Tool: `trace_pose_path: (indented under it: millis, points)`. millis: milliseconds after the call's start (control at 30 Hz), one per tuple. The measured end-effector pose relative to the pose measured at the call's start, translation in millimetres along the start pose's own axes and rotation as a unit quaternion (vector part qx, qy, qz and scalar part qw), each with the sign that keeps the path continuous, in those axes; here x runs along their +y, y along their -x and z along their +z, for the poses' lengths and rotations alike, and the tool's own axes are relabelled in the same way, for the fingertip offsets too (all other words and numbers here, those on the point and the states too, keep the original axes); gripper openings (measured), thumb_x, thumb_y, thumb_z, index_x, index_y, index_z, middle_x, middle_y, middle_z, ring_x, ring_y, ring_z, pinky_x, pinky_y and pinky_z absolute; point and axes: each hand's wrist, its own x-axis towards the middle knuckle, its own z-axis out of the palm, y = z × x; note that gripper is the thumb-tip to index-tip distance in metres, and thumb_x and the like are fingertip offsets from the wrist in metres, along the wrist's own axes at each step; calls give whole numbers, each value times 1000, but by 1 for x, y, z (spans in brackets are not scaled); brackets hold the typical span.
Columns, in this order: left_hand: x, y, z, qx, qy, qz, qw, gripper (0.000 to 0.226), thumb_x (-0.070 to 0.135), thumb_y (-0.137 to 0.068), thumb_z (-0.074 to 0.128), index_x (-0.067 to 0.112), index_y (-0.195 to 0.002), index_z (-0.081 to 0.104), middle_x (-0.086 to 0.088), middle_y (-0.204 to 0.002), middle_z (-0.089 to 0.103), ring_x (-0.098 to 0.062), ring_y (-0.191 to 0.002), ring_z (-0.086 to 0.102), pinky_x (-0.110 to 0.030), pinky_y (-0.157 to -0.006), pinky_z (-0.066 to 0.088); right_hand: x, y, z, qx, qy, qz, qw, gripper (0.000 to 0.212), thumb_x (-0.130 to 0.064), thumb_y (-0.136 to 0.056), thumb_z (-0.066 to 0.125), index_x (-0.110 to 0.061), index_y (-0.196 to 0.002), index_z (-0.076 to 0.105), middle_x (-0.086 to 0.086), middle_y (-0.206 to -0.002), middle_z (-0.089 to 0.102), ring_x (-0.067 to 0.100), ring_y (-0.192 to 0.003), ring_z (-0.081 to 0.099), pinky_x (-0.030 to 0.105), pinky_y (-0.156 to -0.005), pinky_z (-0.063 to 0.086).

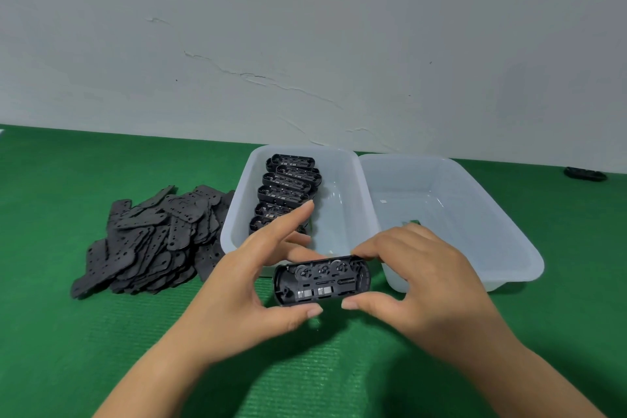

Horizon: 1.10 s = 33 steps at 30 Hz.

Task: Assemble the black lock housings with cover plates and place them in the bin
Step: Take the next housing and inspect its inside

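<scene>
Lock housing (322,281) held up between both hands above the green mat (101,332), open side facing the camera, showing 3 round wheels, a small coil spring and 2 pale blocks inside; no cover plate on it. Left hand (251,285) pinching the housing's left end, thumb under the lower edge, index finger stretched out over the near bin. Right hand (424,285) gripping the right end, thumb at the lower edge, curled fingers on the upper edge. Behind the hands, 2 translucent white bins side by side, touching: left bin (234,214) with a row of uncovered black housings (288,187) along its left wall, right bin (509,231) holding only a few small scraps. Left of the bins, a loose heap of flat black cover plates (152,234) on the mat. Far right, by the wall, 1 small dark object (584,174), too small to identify.
</scene>
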Motion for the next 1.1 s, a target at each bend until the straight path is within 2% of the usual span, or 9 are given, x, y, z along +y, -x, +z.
trace_pose_path:
  millis: [200,633,867,1100]
  points:
    - [0,1,0,24,3,-1,1000,89,35,-64,79,44,-140,33,12,-101,68,-10,-114,58,-14,-95,40,0,1,1,-2,-2,2,1000,40,-57,-65,64,-25,-89,66,-18,-80,62,7,-76,52,27,-61,47]
    - [-1,-1,-2,18,-25,11,999,89,37,-68,78,37,-144,31,14,-105,67,-16,-112,57,-20,-99,38,-1,-1,1,-3,-4,6,1000,38,-54,-63,68,-25,-88,66,-17,-79,62,10,-75,53,31,-60,48]
    - [0,-1,-1,5,-30,6,1000,92,35,-68,78,38,-145,28,19,-115,65,-13,-121,52,-15,-102,33,1,-1,1,-7,3,5,1000,38,-56,-64,66,-27,-87,65,-18,-78,60,5,-76,48,25,-60,45]
    - [2,-3,-1,-19,-16,3,1000,95,36,-68,80,38,-146,25,17,-119,65,-15,-126,50,-26,-105,36,-1,-1,1,-1,0,0,1000,40,-60,-65,59,-28,-88,65,-20,-79,60,3,-76,47,24,-61,45]
